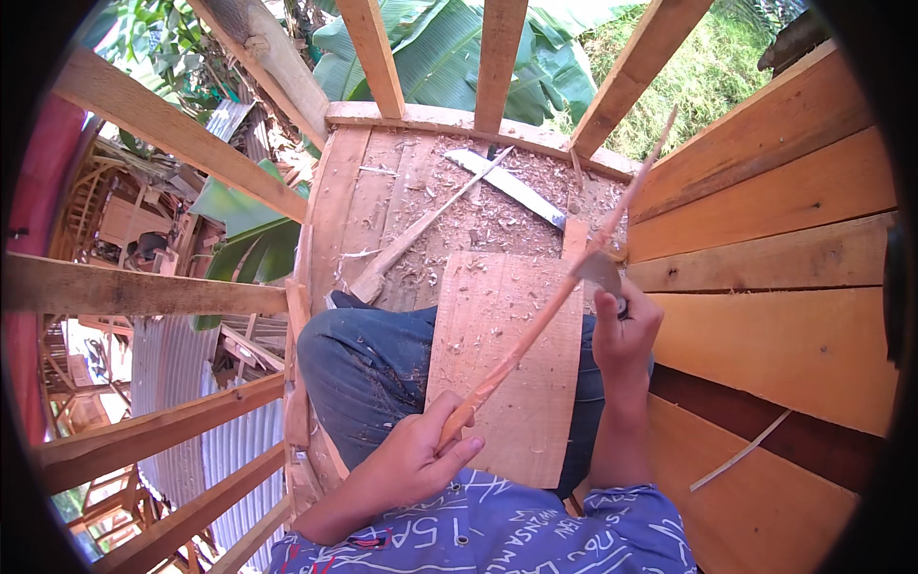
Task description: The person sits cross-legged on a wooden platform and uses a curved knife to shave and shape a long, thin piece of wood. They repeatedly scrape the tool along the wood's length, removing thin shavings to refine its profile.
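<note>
My left hand is closed round the lower end of a long, slim wooden stick, which slants up and away to the right. My right hand grips a knife whose short, broad grey blade lies against the stick; most of its handle is hidden in my fingers. Under the stick, a flat wooden board rests on my lap, dotted with shavings. The stick tapers to a thin, slightly blurred far end.
Beyond my knees a hand saw and another carved stick with a wider end lie on the shaving-strewn wooden floor. Slatted wooden rails run along the left and far sides. A plank wall stands close on the right.
</note>
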`<state>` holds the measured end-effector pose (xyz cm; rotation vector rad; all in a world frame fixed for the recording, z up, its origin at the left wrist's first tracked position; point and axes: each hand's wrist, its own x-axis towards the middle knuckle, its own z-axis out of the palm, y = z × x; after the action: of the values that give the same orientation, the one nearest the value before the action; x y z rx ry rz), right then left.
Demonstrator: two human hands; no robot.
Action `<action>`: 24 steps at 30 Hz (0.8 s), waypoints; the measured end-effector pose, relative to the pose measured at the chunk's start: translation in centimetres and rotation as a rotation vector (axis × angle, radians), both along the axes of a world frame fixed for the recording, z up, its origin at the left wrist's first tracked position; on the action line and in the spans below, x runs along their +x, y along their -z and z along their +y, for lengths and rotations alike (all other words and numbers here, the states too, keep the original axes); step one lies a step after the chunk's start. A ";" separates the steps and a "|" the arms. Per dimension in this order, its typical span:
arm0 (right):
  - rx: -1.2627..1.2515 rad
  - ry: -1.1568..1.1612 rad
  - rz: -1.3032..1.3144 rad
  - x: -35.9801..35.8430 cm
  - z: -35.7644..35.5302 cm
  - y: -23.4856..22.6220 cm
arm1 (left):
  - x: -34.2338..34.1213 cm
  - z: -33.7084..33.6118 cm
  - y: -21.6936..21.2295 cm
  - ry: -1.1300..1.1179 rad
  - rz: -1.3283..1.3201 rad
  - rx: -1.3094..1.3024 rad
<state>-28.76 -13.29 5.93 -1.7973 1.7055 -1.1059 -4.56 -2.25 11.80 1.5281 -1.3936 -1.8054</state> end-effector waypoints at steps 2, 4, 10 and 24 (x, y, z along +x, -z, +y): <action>0.010 0.019 -0.026 -0.1 0.2 -0.5 | 0.1 0.7 0.0 0.014 0.003 -0.010; -0.020 -0.002 0.044 -0.1 0.9 -0.1 | 0.6 0.9 -0.3 0.019 -0.041 0.012; -0.122 -0.167 0.050 1.7 3.2 0.1 | 1.3 1.8 -1.2 0.030 -0.060 0.015; 0.045 -0.161 -0.008 3.4 4.1 -0.9 | 1.9 3.1 -0.7 0.005 -0.065 -0.003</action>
<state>-25.40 -9.23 6.86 -1.8628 1.5380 -0.9981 -2.61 0.82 12.54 1.5961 -1.4307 -1.7707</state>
